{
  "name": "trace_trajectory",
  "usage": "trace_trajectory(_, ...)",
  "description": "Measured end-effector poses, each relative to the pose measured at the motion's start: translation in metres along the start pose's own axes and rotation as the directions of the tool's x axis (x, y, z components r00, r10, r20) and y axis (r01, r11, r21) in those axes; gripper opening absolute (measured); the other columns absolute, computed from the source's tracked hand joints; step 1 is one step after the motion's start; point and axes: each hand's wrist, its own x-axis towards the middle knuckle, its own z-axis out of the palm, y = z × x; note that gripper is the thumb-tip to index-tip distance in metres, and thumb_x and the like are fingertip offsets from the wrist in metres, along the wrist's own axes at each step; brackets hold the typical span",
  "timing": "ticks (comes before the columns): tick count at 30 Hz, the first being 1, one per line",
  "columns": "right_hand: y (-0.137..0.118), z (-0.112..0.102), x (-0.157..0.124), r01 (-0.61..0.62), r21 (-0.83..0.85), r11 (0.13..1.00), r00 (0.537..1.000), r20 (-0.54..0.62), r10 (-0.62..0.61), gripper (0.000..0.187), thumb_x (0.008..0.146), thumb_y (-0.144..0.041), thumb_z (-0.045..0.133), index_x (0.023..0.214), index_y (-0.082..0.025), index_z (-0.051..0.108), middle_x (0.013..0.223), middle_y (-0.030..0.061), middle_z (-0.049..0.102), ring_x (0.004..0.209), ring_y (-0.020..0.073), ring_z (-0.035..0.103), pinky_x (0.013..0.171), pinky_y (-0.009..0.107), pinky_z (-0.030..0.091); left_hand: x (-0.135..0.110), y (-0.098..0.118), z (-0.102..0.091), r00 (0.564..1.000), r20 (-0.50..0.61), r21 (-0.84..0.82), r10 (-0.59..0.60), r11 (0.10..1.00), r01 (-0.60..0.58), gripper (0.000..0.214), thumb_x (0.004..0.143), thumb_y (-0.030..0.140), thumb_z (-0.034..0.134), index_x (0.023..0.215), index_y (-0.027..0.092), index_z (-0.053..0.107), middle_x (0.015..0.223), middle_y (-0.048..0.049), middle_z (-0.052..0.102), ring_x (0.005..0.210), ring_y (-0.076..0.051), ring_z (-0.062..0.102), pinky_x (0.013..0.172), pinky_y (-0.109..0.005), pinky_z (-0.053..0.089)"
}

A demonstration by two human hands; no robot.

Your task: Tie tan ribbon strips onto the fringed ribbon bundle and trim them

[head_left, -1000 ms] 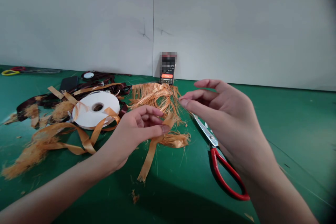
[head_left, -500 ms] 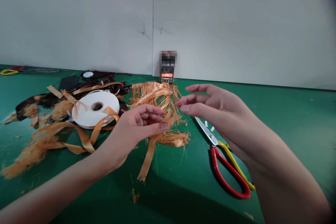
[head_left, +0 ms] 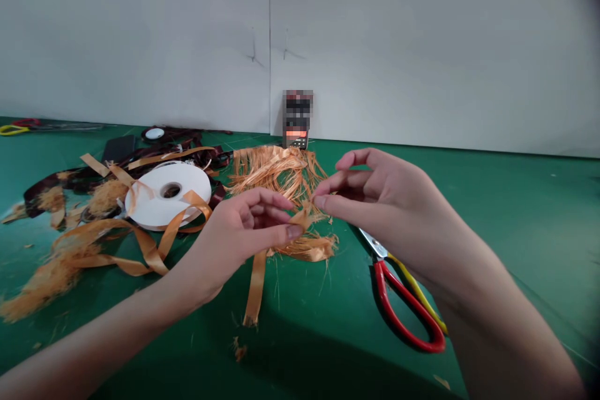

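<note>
Between thumb and fingers, my left hand (head_left: 248, 225) pinches a short gold ribbon (head_left: 255, 287), whose lower end hangs toward the table. My right hand (head_left: 375, 194) has its thumb and index finger closed at the ribbon's frayed upper end. Behind both hands lies a pile of shredded gold ribbon fringe (head_left: 267, 169), with another frayed ribbon piece (head_left: 316, 247) just under the fingers. Scissors (head_left: 407, 309) with one red and one yellow handle rest below my right hand, their blade tips hidden by it.
At left, a white ribbon spool (head_left: 187, 184) sits among gold ribbon loops (head_left: 152, 253), frayed fibre clumps (head_left: 44, 281) and dark ribbon (head_left: 42, 190). A phone (head_left: 296, 122) leans on the white wall (head_left: 422, 44). A second pair of scissors (head_left: 28, 126) lies far left on the green table (head_left: 525, 225).
My right hand's thumb and index finger have closed on the frayed ribbon end, where they were apart before. The ribbon's hanging tail has swung to a more upright angle.
</note>
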Motion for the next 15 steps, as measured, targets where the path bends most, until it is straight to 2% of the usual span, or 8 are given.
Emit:
trace_trajectory(5,0.0017,-0.0023,0.0023,0.092,-0.007,0.996,0.993,-0.076,-0.092,0.031,0.074,-0.017,0.071,0.088,-0.023,0.044,0.077,-0.002,0.068,0.074,0.0127,0.065,0.068,0.027,0.051,-0.0009,-0.0031,-0.0008,1.0,0.022,0.04,-0.016,0.999,0.015,0.023,0.069,0.022,0.083,0.088,0.022,0.069,0.079,0.0036,0.065,0.078,-0.011,0.063,0.075,-0.023,0.053)
trace_trajectory(9,0.0011,-0.006,0.0024,0.085,-0.073,0.994,0.99,-0.104,-0.093,0.032,0.072,-0.021,0.073,0.091,-0.022,0.047,0.081,-0.0006,0.07,0.075,0.0145,0.067,0.064,0.027,0.052,-0.0002,-0.0031,-0.0017,1.0,0.007,0.03,0.007,1.0,-0.008,0.024,0.069,0.026,0.084,0.088,0.022,0.069,0.081,0.0037,0.064,0.082,-0.012,0.063,0.077,-0.023,0.053)
trace_trajectory(12,-0.0002,-0.0073,0.0009,0.043,-0.107,0.993,0.999,-0.018,-0.045,0.038,0.07,-0.028,0.077,0.097,-0.022,0.051,0.09,0.0027,0.072,0.083,0.0179,0.069,0.067,0.029,0.055,0.0002,-0.0015,-0.001,1.0,-0.009,0.014,0.016,1.0,-0.016,0.024,0.07,0.027,0.083,0.088,0.022,0.068,0.082,0.0036,0.063,0.083,-0.012,0.062,0.077,-0.022,0.053)
trace_trajectory(15,-0.001,-0.0065,-0.0001,-0.014,-0.143,0.99,0.994,0.108,0.03,0.039,0.069,-0.027,0.077,0.1,-0.022,0.053,0.089,0.0029,0.073,0.08,0.0181,0.069,0.064,0.029,0.056,0.0003,-0.0004,0.0011,0.999,-0.024,0.023,0.032,0.999,-0.032,0.024,0.072,0.026,0.082,0.091,0.024,0.068,0.085,0.0037,0.064,0.086,-0.011,0.061,0.077,-0.02,0.052)
